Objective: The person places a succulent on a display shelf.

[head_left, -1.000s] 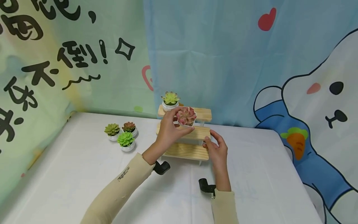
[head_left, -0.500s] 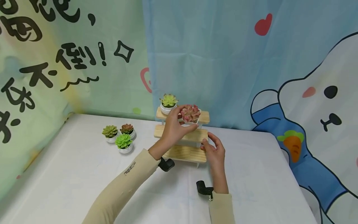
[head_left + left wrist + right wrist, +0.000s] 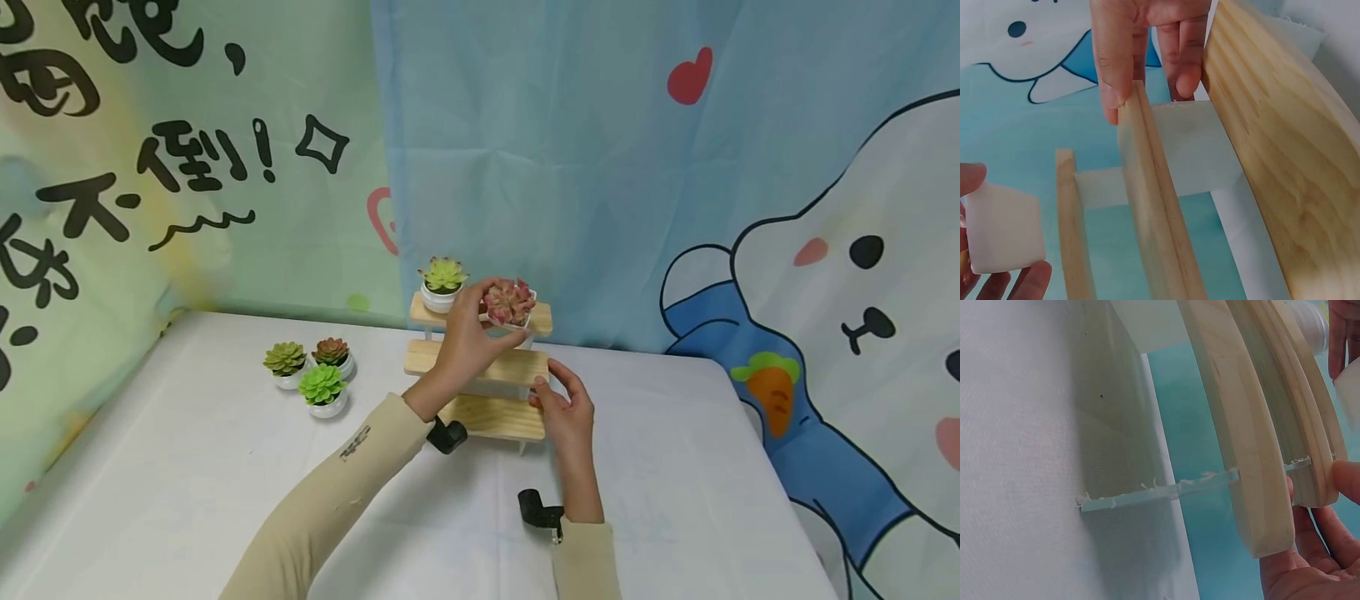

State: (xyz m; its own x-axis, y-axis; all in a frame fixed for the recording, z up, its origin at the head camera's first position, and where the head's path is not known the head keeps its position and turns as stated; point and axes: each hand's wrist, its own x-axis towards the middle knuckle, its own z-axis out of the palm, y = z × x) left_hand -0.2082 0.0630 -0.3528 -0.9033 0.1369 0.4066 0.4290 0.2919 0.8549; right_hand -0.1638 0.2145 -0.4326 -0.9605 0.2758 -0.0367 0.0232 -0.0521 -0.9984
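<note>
My left hand (image 3: 471, 337) grips a pink-red potted succulent (image 3: 510, 302) in a white angular pot (image 3: 1005, 230), at the right part of the top step of a three-tier wooden stand (image 3: 491, 414). Thumb and fingers lie on opposite sides of the pot. At the stand's right end, my right hand (image 3: 567, 408) pinches the middle board (image 3: 1154, 206), thumb on one face and fingers behind. A yellow-green succulent (image 3: 442, 273) in a round white pot stands on the top step's left end, just left of my left hand.
Three small potted succulents cluster on the white table (image 3: 225, 467) left of the stand: an olive one (image 3: 284, 359), a brown-red one (image 3: 331, 351) and a bright green one (image 3: 322, 384). Clear side supports (image 3: 1160, 490) hold the boards. A printed cloth backdrop (image 3: 525, 167) hangs behind.
My left hand has carried the pink-red succulent rightward along the top step, away from the yellow-green one. The right hand keeps its pinch on the middle board. The head view has shifted slightly.
</note>
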